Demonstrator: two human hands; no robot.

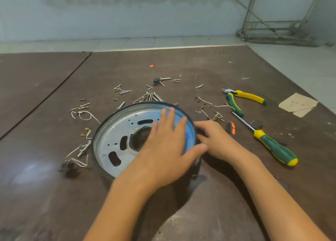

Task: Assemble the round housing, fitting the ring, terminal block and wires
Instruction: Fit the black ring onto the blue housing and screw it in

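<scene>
Your left hand (169,146) lies palm down on the housing (116,137), fingers straight and slightly spread toward 12 o'clock, thumb out toward 3 o'clock. Its forearm comes in from 7 o'clock. Your right hand (216,138) sits just beside it at 3 o'clock, fingers curled toward 9 o'clock, tips hidden. Its forearm enters from 5 o'clock.
</scene>
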